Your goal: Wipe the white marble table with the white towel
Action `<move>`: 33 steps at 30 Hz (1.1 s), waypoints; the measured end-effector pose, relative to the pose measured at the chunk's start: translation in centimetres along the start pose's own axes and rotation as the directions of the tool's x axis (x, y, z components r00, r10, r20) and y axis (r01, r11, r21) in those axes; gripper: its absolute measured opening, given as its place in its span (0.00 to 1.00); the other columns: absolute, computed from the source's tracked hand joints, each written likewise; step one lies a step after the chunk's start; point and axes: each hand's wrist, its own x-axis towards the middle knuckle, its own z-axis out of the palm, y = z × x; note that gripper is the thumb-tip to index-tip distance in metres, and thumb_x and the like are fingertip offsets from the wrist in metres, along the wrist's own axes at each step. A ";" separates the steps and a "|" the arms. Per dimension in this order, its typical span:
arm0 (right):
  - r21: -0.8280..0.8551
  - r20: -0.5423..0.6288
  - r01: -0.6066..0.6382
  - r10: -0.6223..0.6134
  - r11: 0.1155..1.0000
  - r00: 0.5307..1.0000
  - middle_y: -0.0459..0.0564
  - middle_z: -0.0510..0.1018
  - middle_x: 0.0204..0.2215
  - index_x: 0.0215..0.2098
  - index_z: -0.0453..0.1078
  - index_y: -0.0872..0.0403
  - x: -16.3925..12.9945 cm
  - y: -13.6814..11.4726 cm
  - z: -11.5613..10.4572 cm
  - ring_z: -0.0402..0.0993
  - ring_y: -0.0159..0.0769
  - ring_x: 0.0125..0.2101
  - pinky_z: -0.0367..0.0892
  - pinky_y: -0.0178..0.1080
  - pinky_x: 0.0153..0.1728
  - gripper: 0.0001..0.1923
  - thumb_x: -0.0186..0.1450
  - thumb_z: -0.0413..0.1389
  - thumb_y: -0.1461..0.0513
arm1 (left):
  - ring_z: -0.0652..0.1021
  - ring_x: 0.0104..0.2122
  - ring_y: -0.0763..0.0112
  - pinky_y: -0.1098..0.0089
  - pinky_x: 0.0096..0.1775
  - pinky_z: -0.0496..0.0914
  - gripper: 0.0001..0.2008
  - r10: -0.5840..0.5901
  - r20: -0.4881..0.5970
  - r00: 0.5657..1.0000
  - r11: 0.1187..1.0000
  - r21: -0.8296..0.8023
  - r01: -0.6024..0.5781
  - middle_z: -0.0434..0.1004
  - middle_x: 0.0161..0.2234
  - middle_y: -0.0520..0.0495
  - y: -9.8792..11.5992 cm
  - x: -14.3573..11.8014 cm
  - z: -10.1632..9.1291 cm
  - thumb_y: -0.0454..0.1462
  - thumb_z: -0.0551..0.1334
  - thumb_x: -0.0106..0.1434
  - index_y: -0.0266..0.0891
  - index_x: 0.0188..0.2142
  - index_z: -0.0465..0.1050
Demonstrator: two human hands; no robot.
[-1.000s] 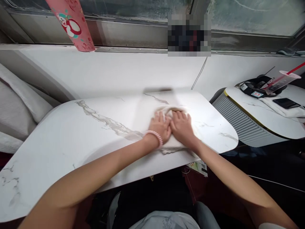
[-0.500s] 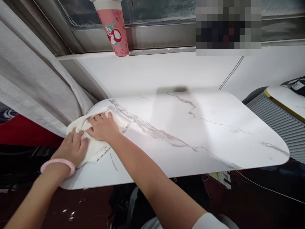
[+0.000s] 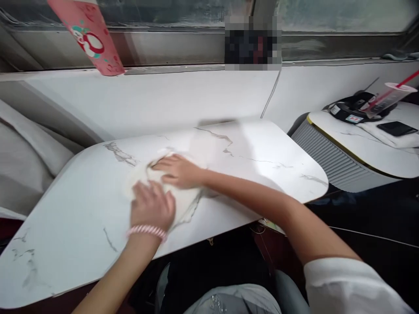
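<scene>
A white cloth (image 3: pixel 183 199) lies spread on a white marble-patterned tabletop (image 3: pixel 75 209), left of its middle. On the cloth's left part rests my left hand (image 3: pixel 153 205), palm down with fingers spread, blurred by motion; a pink-and-white band circles that wrist. My right hand (image 3: pixel 180 171) presses flat on the far part of the cloth, its fingers pointing left. Both hands touch the cloth from above, and neither is wrapped around it. Some cloth edges are smeared by the motion.
A pink cup (image 3: pixel 94 41) stands on the windowsill at the back left. Pale curtain (image 3: pixel 29 161) hangs at the left. On a ribbed cabinet (image 3: pixel 343 161) at the right are a clear cup with a red straw (image 3: pixel 388 98), a black round object and a phone (image 3: pixel 396 128).
Both hands have moved right along the tabletop with the cloth, away from its left end. My view has turned right, bringing more of the cabinet into sight.
</scene>
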 end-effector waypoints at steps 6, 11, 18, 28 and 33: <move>-0.113 -0.204 -0.510 0.483 0.853 0.852 0.61 0.69 0.63 0.63 0.65 0.61 -14.9 9.1 -7.3 0.64 0.50 0.62 0.57 0.55 0.63 0.26 0.70 0.45 0.58 | 0.54 0.69 0.43 0.45 0.63 0.59 0.32 0.281 0.339 0.898 0.956 -0.023 -0.291 0.50 0.70 0.25 15.9 10.8 0.7 0.43 0.45 0.71 0.24 0.68 0.52; -0.167 -0.392 -0.807 0.713 0.566 0.581 0.60 0.70 0.62 0.63 0.65 0.57 -28.8 8.6 -10.5 0.65 0.51 0.62 0.57 0.57 0.62 0.27 0.71 0.42 0.55 | 0.48 0.71 0.47 0.48 0.67 0.51 0.33 0.584 0.340 0.737 0.811 -0.208 -0.546 0.43 0.72 0.30 27.2 11.1 1.2 0.45 0.44 0.72 0.27 0.70 0.48; -0.218 -0.511 -0.920 0.766 0.325 0.391 0.60 0.72 0.59 0.62 0.65 0.55 -32.9 3.1 -9.5 0.64 0.50 0.61 0.53 0.59 0.63 0.27 0.71 0.38 0.56 | 0.51 0.70 0.46 0.47 0.67 0.53 0.32 0.704 0.246 0.666 0.708 -0.317 -0.631 0.45 0.71 0.26 30.1 7.1 0.7 0.44 0.46 0.72 0.26 0.69 0.50; -0.189 -0.315 -0.836 0.775 0.515 0.548 0.63 0.68 0.63 0.65 0.62 0.62 -19.6 -6.6 -3.5 0.59 0.55 0.65 0.46 0.63 0.67 0.28 0.73 0.40 0.58 | 0.55 0.69 0.45 0.43 0.63 0.60 0.31 0.502 0.293 0.813 0.864 -0.132 -0.486 0.51 0.70 0.29 14.2 0.7 -1.7 0.44 0.45 0.71 0.28 0.68 0.56; -0.175 -0.233 -0.634 0.594 0.753 0.770 0.70 0.68 0.62 0.66 0.60 0.67 -11.2 -12.3 0.7 0.61 0.62 0.63 0.47 0.68 0.65 0.31 0.72 0.43 0.56 | 0.64 0.66 0.50 0.48 0.61 0.66 0.28 0.324 0.136 0.936 0.944 -0.106 -0.311 0.59 0.68 0.36 0.4 -5.1 -2.7 0.45 0.47 0.70 0.39 0.66 0.62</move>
